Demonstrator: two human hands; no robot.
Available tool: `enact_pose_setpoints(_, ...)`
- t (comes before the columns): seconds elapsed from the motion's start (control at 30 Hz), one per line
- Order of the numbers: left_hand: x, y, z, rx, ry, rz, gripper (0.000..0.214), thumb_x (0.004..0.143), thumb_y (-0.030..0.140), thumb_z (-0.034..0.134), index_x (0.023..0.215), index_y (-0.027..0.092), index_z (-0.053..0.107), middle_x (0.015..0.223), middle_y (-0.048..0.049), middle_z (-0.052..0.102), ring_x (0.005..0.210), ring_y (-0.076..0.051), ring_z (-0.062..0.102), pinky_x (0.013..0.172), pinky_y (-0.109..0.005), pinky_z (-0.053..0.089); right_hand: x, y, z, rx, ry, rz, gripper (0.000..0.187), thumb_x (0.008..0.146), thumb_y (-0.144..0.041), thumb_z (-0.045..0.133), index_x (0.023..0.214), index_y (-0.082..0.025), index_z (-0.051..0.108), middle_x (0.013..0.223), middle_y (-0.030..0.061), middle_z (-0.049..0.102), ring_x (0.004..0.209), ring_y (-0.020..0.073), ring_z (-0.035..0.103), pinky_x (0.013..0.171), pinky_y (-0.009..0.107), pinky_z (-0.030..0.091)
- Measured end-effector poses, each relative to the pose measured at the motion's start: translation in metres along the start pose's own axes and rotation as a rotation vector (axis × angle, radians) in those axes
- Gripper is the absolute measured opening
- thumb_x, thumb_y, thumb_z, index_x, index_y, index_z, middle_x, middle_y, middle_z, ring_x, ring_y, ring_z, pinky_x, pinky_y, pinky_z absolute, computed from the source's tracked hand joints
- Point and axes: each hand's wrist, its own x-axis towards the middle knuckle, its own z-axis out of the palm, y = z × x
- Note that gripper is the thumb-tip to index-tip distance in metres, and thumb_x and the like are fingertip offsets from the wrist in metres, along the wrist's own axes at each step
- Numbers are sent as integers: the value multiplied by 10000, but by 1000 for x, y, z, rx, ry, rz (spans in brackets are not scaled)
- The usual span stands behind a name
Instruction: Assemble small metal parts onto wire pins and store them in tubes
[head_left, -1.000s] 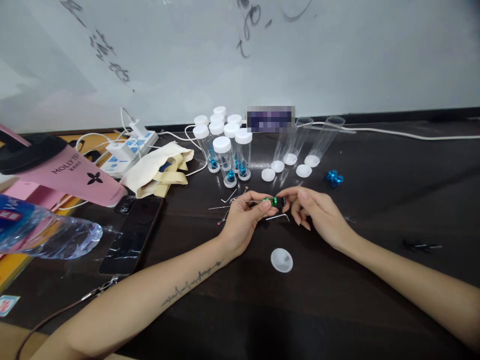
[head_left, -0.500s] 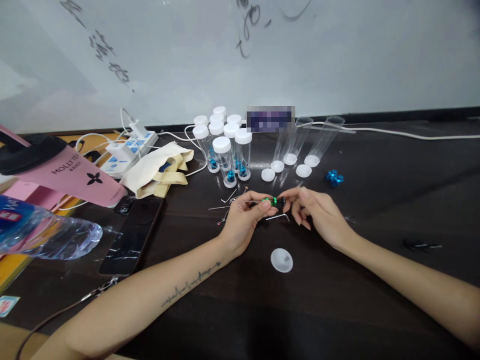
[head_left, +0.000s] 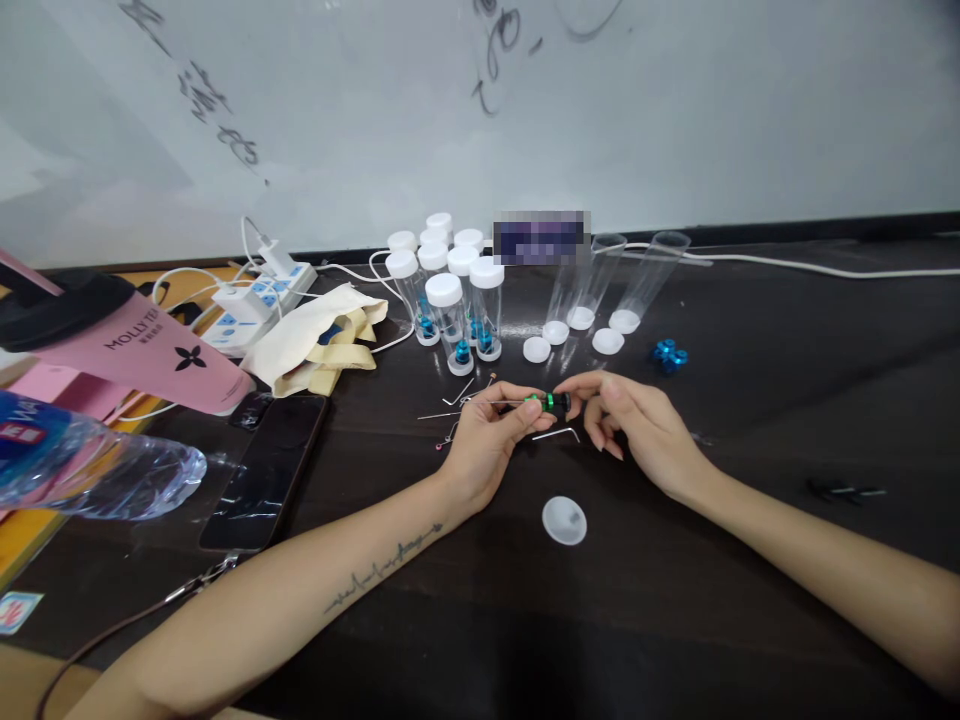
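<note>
The surface (head_left: 645,610) is extending beneath and beyond both hands. Beyond my left hand, the capped tubes (head_left: 445,290) are standing in a group, holding blue pieces at their bases. Beyond my right hand, the uncapped tubes (head_left: 651,280) are standing apart from that group.

My left hand (head_left: 487,440) is closing thumb and fingers around the green-and-black part (head_left: 559,402), which is lying between the hands. My right hand (head_left: 637,425) is meeting its black end with the fingertips; whether these are pinching or only touching, I cannot tell. The thin rod (head_left: 442,414) is projecting to the far side of my left hand.

Compared with half a second ago, my right index finger is reaching slightly further over the black end; my left hand is keeping its place. I am judging that fine fingertip work is continuing, with the left side steadying.

Nearer me than the hands, the white disc (head_left: 564,521) is lying flat. Just below the part, between the hands, the bent key (head_left: 556,433) is resting.
</note>
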Motion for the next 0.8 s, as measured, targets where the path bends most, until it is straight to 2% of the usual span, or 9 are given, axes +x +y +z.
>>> enact_pose_setpoints(0.17, 0, 0, 1, 5, 11, -9, 167, 691, 191, 814, 809, 137, 709, 741, -6, 699, 685, -83, 657, 758, -214, 502, 1, 1, 0, -7, 0, 18, 455, 990, -518, 401, 1047, -156, 670, 733, 29, 579, 469, 80, 474, 365, 188, 377)
enact_pose_setpoints(0.67, 0, 0, 1, -1, 9, -10, 179, 685, 199, 821, 804, 134, 705, 732, -5, 700, 680, -82, 652, 760, -217, 501, 0, 1, 1, 6, -5, 11, 436, 988, -516, 406, 1086, -172, 655, 776, 27, 570, 480, 76, 476, 366, 182, 368)
enact_pose_setpoints(0.8, 0, 1, 1, 2, 10, -11, 178, 682, 192, 821, 808, 137, 706, 726, -4, 697, 679, -85, 654, 759, -221, 502, 0, 2, 0, -4, 4, 17, 462, 987, -526, 396, 1037, -153, 664, 735, 29, 581, 471, 84, 479, 369, 193, 377)
